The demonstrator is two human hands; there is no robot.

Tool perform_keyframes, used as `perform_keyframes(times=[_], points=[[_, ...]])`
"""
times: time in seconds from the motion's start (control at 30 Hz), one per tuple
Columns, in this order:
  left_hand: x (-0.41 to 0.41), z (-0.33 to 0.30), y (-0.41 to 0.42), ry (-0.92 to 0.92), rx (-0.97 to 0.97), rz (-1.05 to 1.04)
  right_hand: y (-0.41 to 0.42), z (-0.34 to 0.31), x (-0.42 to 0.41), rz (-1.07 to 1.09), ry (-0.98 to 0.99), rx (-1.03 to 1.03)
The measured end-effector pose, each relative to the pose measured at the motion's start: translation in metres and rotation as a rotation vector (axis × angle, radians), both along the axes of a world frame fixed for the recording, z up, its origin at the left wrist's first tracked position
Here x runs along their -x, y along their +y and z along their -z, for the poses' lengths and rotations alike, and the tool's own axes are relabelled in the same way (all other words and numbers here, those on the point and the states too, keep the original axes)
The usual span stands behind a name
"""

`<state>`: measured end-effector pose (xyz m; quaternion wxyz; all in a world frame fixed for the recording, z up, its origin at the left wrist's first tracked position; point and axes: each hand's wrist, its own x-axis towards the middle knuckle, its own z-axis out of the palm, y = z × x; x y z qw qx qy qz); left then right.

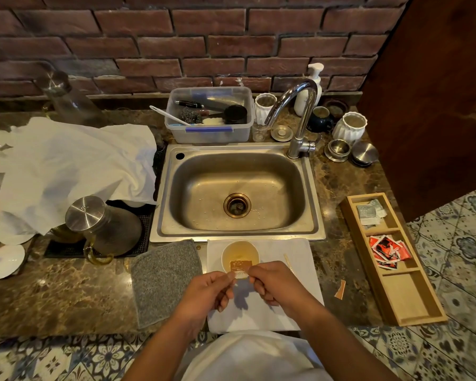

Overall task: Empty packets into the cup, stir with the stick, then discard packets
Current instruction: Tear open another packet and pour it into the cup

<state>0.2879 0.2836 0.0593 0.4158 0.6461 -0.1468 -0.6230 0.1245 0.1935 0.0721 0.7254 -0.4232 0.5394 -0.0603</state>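
While I pinch a brown packet (241,266) between my left hand (208,291) and right hand (272,281), it sits over the near rim of the cup (240,257). The cup stands on a white cloth (291,270), the stick (287,261) just beside it.

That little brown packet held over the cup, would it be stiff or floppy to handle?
Probably floppy and very light: the brown packet looks thin and flat, pinched between both hands above the cup. Likely easy to tear; a torn scrap lies nearby.
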Motion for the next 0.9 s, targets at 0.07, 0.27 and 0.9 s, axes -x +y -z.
perform_keyframes(times=[0.07,0.27,0.9], points=[[0.000,0.001,0.001,-0.025,0.005,0.006,-0.002,0.001,0.001,-0.007,0.025,-0.007],[-0.001,0.001,-0.001,-0.033,-0.003,0.021,-0.003,-0.002,0.000,-0.045,-0.006,-0.030],[-0.001,0.001,-0.004,-0.075,0.002,0.000,0.005,0.002,-0.010,-0.204,0.193,0.399]])
